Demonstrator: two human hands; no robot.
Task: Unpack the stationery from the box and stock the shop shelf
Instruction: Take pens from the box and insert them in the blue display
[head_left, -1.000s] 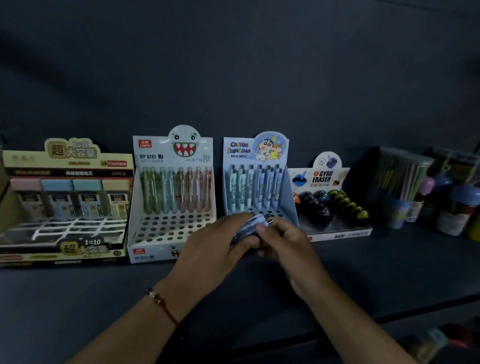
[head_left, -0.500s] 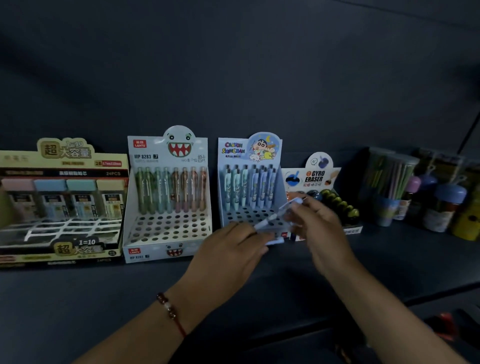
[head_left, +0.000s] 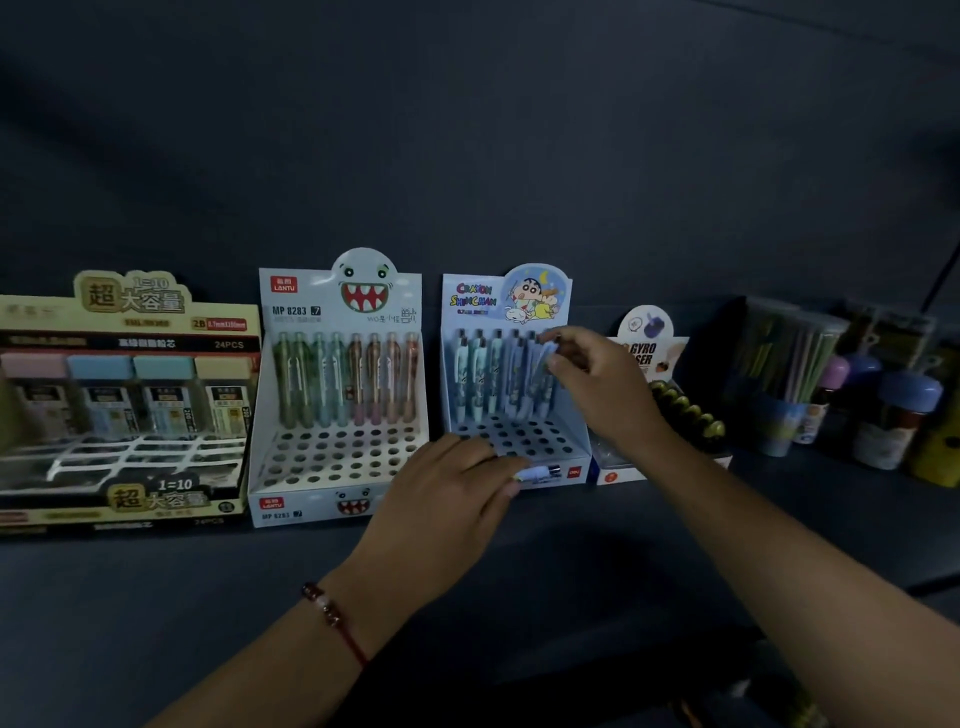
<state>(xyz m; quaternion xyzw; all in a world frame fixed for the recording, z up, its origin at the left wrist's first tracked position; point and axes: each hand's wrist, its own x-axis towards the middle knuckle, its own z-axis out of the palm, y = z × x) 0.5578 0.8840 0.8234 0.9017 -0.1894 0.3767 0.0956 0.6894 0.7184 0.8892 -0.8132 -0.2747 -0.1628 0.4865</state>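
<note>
A blue cartoon display box (head_left: 511, 441) with a perforated tray stands on the dark shelf (head_left: 156, 613), a row of pens (head_left: 483, 374) upright at its back. My right hand (head_left: 602, 384) pinches a light blue pen (head_left: 543, 364) at the right end of that row, held upright. My left hand (head_left: 452, 499) is in front of the box's lower edge, fingers curled round a small bundle of pens (head_left: 540, 474) whose ends poke out to the right.
A white monster-face pen box (head_left: 337, 467) stands left of the blue one, a yellow lead-refill box (head_left: 124, 395) further left. A gyro eraser box (head_left: 670, 415) and tubs of pencils (head_left: 779, 374) fill the right. The shelf's front edge runs below my arms.
My right hand has drawn one pen from the bundle and lifted it up and back to the pen row. My left hand stays low with the remaining pens.
</note>
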